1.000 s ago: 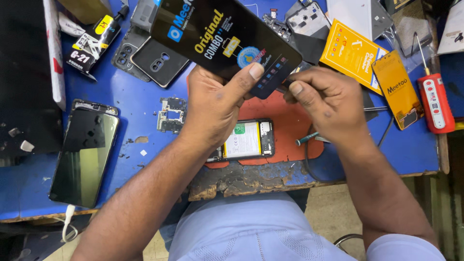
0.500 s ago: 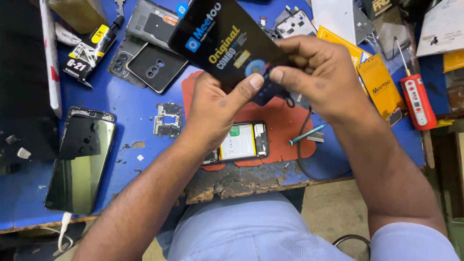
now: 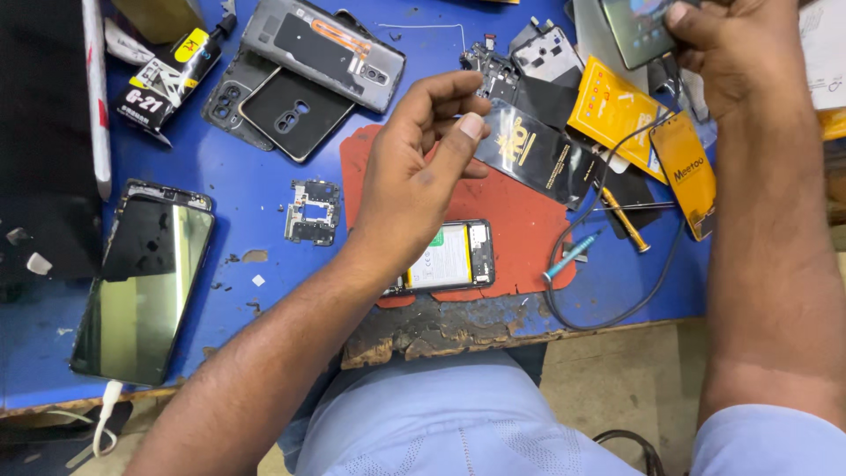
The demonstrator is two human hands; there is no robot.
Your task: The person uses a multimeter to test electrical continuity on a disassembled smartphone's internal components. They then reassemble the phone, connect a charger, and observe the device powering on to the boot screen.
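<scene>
The left hand [image 3: 419, 154] hovers above the red rubber work mat [image 3: 520, 234], fingers loosely curled and spread, holding nothing; its thumb tip lies close to the glossy black packaging sleeve with gold print [image 3: 533, 154], though contact cannot be confirmed. That sleeve lies at the far edge of the mat, just right of the hand.

The right hand [image 3: 736, 48] is raised at the far right, thumb and fingers closed on the edge of a dark, flat phone display panel [image 3: 639, 26], which is largely cut off by the top of the view.

An opened phone with its white battery exposed [image 3: 445, 260] lies on the near part of the mat, partly under the left wrist. A small teal-handled tool [image 3: 571, 256] lies at the mat's right edge, beside a black cable [image 3: 608, 313]. A yellow-handled screwdriver [image 3: 627, 220] lies farther right, near two orange-yellow flat packets [image 3: 652, 132].

On the blue worktable [image 3: 247, 176], to the left: a phone with a dark reflective screen [image 3: 145, 282] near the table's near edge, a small circuit board [image 3: 313, 211] between it and the mat, two dark rear phone covers [image 3: 291, 110] and a grey phone frame [image 3: 322, 53] at the far side, and a black glue tube with a yellow cap [image 3: 167, 75] at far left.
</scene>
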